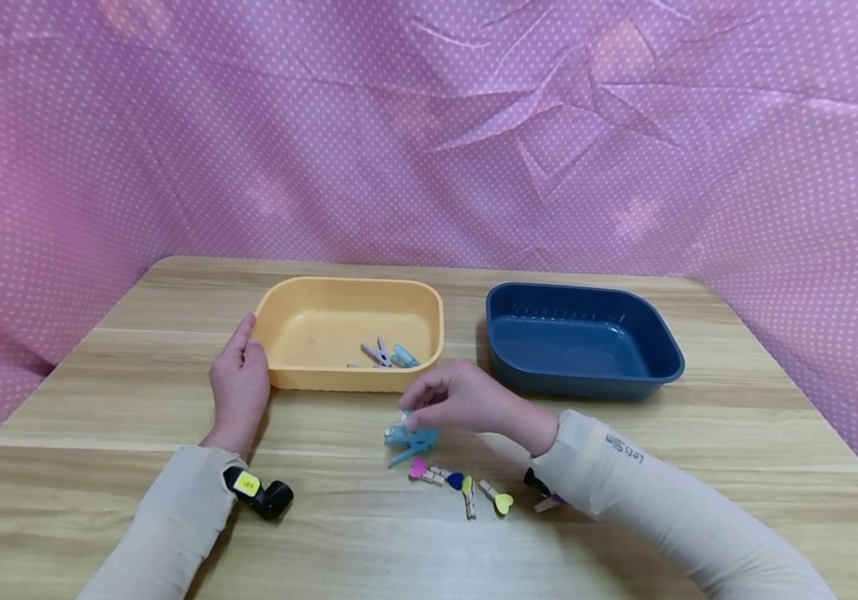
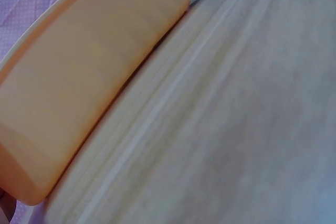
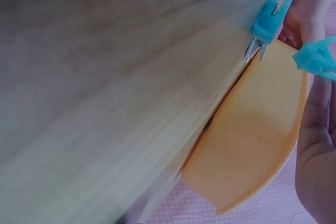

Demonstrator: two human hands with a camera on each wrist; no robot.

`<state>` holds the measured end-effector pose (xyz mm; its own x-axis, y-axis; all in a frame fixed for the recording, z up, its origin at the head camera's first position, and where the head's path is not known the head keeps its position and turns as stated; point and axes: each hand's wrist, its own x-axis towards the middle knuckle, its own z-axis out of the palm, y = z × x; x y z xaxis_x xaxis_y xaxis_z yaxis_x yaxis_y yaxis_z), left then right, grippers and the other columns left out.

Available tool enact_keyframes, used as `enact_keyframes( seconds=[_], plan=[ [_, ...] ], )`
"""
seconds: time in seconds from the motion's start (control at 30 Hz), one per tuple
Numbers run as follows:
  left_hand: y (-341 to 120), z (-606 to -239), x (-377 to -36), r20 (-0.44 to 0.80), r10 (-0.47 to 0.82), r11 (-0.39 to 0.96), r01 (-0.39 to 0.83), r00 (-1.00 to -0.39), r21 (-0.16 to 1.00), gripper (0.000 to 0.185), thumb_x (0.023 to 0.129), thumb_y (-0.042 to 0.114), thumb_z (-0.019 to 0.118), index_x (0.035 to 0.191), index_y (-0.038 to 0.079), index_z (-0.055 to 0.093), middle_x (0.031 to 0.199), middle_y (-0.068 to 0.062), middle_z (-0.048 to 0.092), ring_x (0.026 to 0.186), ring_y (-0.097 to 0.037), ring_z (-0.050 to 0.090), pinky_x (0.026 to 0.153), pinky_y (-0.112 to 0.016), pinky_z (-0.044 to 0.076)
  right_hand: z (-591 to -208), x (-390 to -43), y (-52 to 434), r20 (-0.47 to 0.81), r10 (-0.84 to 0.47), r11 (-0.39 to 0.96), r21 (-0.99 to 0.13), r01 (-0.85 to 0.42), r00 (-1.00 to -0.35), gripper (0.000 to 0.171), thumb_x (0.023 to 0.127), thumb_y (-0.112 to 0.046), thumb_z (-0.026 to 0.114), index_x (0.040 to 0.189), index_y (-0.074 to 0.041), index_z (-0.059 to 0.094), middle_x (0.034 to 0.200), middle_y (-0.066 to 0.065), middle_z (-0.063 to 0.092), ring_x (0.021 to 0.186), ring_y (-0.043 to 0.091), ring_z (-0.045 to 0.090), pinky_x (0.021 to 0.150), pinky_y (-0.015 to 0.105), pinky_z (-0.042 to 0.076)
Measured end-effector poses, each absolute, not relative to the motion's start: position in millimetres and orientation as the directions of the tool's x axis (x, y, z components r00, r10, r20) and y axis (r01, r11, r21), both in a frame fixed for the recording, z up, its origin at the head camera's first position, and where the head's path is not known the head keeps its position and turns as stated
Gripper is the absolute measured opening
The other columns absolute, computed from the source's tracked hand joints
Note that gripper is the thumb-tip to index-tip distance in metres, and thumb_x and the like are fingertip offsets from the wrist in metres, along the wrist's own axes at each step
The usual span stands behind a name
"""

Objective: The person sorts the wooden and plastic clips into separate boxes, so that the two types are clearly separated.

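Note:
My left hand (image 1: 241, 387) rests against the left end of the yellow bin (image 1: 349, 381), index finger stretched up along its outside near the rim. Between thumb and fingertips my right hand (image 1: 466, 397) pinches a light-blue clip (image 3: 316, 59), raised over the wood table just in front of the bin. Below it another light-blue clip (image 3: 273, 19) with metal ends lies on the table. Inside the yellow bin, towards its front right corner, are a greyish-purple clothespin (image 1: 378, 353) and a light-blue clip (image 1: 403, 357).
A dark blue bin (image 1: 586, 385) stands right of the yellow one, with nothing visible inside. Small wooden clothespins with pink, navy and yellow heart tops (image 1: 503, 503) lie nearer the front. A purple-and-wood piece (image 1: 549, 502) is partly hidden by my right sleeve.

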<state>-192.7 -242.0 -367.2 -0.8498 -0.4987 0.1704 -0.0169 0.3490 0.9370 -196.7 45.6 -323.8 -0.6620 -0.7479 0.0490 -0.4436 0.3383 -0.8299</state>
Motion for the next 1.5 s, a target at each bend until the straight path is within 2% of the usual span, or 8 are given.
enact_keyframes(
  seconds=[0.27, 0.53, 0.63, 0.83, 0.93, 1.3, 1.5],
  plan=[
    [-241.9, -367.1, -192.4, 0.177, -0.498, 0.347, -0.008, -0.849, 0.938, 0.043, 0.099, 0.021, 0.030, 0.141, 0.019, 0.038, 0.146, 0.005, 0.034, 0.133, -0.009, 0.031, 0.108, -0.030, 0.031, -325.9, -198.4, 47.8, 0.074, -0.708, 0.290, -0.876, -0.385, -0.703, 0.021, 0.079, -0.009, 0.072, 0.097, 0.000, 0.069, 0.088, 0.006, 0.071, 0.077, 0.007, 0.060, 0.068, 0.023, 0.052],
    [-242.1, -368.5, -193.1, 0.190, -0.504, 0.356, -0.003, -0.843, 0.934, 0.043, 0.098, 0.020, 0.030, 0.141, 0.017, 0.039, 0.145, 0.005, 0.036, 0.132, -0.010, 0.033, 0.108, -0.030, 0.031, -324.7, -199.5, 49.9, 0.070, -0.673, 0.252, -0.914, -0.317, -0.736, 0.022, 0.081, -0.007, 0.070, 0.101, 0.003, 0.068, 0.098, 0.021, 0.067, 0.077, 0.008, 0.059, 0.067, 0.022, 0.051],
    [-242.3, -368.7, -193.2, 0.188, -0.507, 0.358, -0.007, -0.841, 0.934, 0.043, 0.098, 0.020, 0.030, 0.140, 0.017, 0.040, 0.144, 0.005, 0.037, 0.132, -0.010, 0.034, 0.108, -0.030, 0.031, -323.9, -200.2, 50.8, 0.057, -0.650, 0.258, -0.921, -0.291, -0.758, 0.023, 0.081, -0.009, 0.069, 0.102, 0.002, 0.067, 0.098, 0.019, 0.067, 0.078, 0.009, 0.059, 0.067, 0.022, 0.050],
    [-242.5, -368.6, -193.2, 0.183, -0.510, 0.356, -0.012, -0.840, 0.935, 0.043, 0.098, 0.020, 0.030, 0.140, 0.018, 0.040, 0.144, 0.004, 0.037, 0.132, -0.010, 0.034, 0.108, -0.030, 0.031, -323.7, -202.1, 51.7, 0.058, -0.592, 0.259, -0.931, -0.258, -0.804, 0.023, 0.081, -0.011, 0.071, 0.101, 0.000, 0.069, 0.090, 0.006, 0.069, 0.076, 0.011, 0.058, 0.065, 0.023, 0.049],
    [-242.7, -368.5, -193.2, 0.185, -0.511, 0.355, -0.010, -0.840, 0.935, 0.043, 0.098, 0.020, 0.030, 0.140, 0.018, 0.040, 0.144, 0.004, 0.037, 0.132, -0.010, 0.034, 0.108, -0.030, 0.031, -323.5, -202.8, 52.2, 0.065, -0.574, 0.247, -0.937, -0.248, -0.816, 0.022, 0.080, -0.010, 0.071, 0.100, -0.001, 0.069, 0.088, 0.003, 0.069, 0.076, 0.012, 0.058, 0.066, 0.023, 0.050],
    [-242.6, -368.2, -193.5, 0.165, -0.503, 0.341, -0.019, -0.848, 0.940, 0.043, 0.098, 0.021, 0.030, 0.141, 0.019, 0.039, 0.146, 0.007, 0.034, 0.133, -0.009, 0.032, 0.108, -0.029, 0.031, -321.1, -202.8, 52.9, 0.101, -0.489, 0.209, -0.951, -0.228, -0.867, 0.023, 0.081, -0.013, 0.071, 0.101, -0.001, 0.069, 0.090, 0.005, 0.068, 0.078, 0.016, 0.058, 0.069, 0.026, 0.052],
    [-242.0, -367.7, -193.9, 0.179, -0.504, 0.345, -0.007, -0.845, 0.938, 0.044, 0.098, 0.019, 0.030, 0.141, 0.016, 0.039, 0.146, 0.003, 0.035, 0.133, -0.010, 0.032, 0.108, -0.030, 0.030, -321.0, -204.0, 52.0, 0.130, -0.428, 0.189, -0.955, -0.229, -0.894, 0.024, 0.081, -0.015, 0.071, 0.102, -0.002, 0.069, 0.094, 0.008, 0.068, 0.078, 0.018, 0.058, 0.069, 0.025, 0.052]
  ],
)
